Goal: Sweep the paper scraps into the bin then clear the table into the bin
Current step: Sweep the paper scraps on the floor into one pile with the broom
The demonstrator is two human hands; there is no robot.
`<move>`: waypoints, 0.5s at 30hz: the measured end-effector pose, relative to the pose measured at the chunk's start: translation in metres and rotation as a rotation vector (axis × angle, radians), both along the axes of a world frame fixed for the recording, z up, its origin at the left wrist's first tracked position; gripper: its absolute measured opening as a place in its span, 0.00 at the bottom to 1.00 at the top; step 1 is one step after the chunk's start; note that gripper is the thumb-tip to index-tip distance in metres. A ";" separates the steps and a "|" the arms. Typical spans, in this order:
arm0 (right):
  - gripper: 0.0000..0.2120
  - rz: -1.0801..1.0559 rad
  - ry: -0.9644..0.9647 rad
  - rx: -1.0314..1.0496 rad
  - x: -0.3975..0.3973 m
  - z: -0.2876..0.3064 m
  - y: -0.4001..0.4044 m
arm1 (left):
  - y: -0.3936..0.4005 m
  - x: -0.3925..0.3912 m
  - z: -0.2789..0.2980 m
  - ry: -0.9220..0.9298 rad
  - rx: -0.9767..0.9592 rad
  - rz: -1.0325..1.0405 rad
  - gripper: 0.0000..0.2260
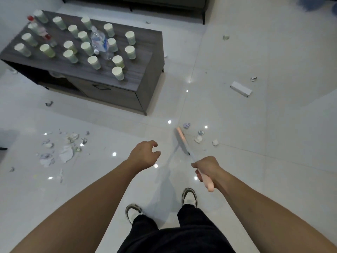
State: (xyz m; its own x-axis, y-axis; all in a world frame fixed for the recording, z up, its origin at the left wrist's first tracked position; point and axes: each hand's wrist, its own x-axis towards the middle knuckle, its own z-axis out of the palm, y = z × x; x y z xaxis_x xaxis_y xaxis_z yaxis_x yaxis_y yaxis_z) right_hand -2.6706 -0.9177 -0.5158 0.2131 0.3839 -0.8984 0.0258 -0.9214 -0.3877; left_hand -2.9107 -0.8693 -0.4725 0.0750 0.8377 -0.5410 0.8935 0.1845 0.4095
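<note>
From the head view, the right hand (207, 168) has its grip closed round the pink handle of a broom (189, 155). The broom head sits on the white floor (255, 161), just ahead of the person's shoes. The left hand (144, 155) holds nothing; its fingers are loosely curled in the air, near the broom but not touching it.

A few paper scraps (198, 138) lie just right of the broom head. A bigger pile of scraps (63, 148) lies well apart on the near left. A small white box (241, 89) lies farther off on the right.

The grey surface (144, 70) stands at the far left. Many pale green cups (118, 73) stand on it. A clear water bottle (99, 42) stands among the cups, and a red-capped bottle (41, 31) stands near the far left end.
</note>
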 end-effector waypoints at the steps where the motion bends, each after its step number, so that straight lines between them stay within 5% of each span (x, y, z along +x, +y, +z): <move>1: 0.06 0.024 0.023 0.010 -0.011 0.003 0.002 | 0.001 -0.011 0.002 0.007 -0.008 0.016 0.20; 15: 0.08 0.506 0.241 0.021 -0.321 0.037 0.014 | -0.096 -0.323 0.031 0.043 0.036 0.501 0.20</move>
State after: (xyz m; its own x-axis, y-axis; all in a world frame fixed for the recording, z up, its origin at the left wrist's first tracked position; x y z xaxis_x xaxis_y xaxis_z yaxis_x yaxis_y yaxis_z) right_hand -2.9917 -0.9034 -0.4791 -0.2128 0.4032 -0.8900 0.3711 -0.8093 -0.4553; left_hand -3.2341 -0.9651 -0.4413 -0.3630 0.7831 -0.5050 0.7145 0.5818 0.3886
